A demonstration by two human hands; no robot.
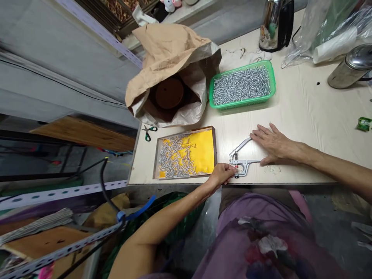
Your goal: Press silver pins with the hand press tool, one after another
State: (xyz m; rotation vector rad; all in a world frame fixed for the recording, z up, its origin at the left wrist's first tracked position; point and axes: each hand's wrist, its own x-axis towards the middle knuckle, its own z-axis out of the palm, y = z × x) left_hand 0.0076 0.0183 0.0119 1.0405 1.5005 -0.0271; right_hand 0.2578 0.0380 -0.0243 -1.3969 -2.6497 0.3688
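Note:
A grey metal pair of hand-press pliers (pixel 246 166) lies on the table near its front edge, with its two handles spread apart and a spring between them. My left hand (pixel 222 173) is closed in a pinch at the jaws; a small red spot shows there, but what the fingers hold is too small to make out. My right hand (pixel 271 144) lies with fingers stretched out and spread across the handle ends, fingertips by the upper handle and thumb at the lower one. Left of the pliers, a shallow tray (pixel 215 149) with a yellow bottom holds many small silvery metal pieces (pixel 174 157).
A green basket (pixel 271 77) full of similar metal pieces stands behind. Beside it gapes a brown paper sack (pixel 174 46). Scissors (pixel 148 131) lie at the left edge. A kettle (pixel 274 27), a metal cup (pixel 348 68) and plastic bags (pixel 328 27) stand back right.

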